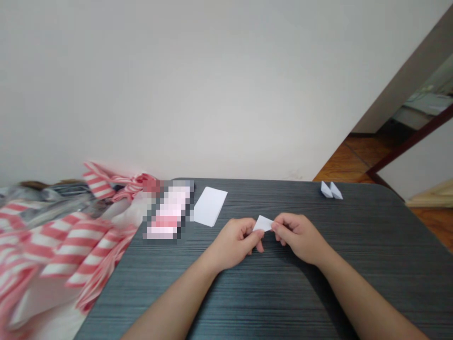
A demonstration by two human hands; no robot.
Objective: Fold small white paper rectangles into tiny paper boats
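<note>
Both of my hands meet over the middle of a dark grey table (276, 293). Between them is a small folded piece of white paper (264, 223). My left hand (236, 243) pinches its left end with fingers curled. My right hand (297, 236) pinches its right end, fingers closed too. The paper sits just above the tabletop.
A stack of white paper slips (210, 206) lies behind my left hand. Two small folded white paper pieces (331, 190) rest at the table's far right edge. Red-and-white striped fabric (63, 250) covers the left side. A blurred-out patch (169, 211) lies beside the slips. A plain wall stands behind.
</note>
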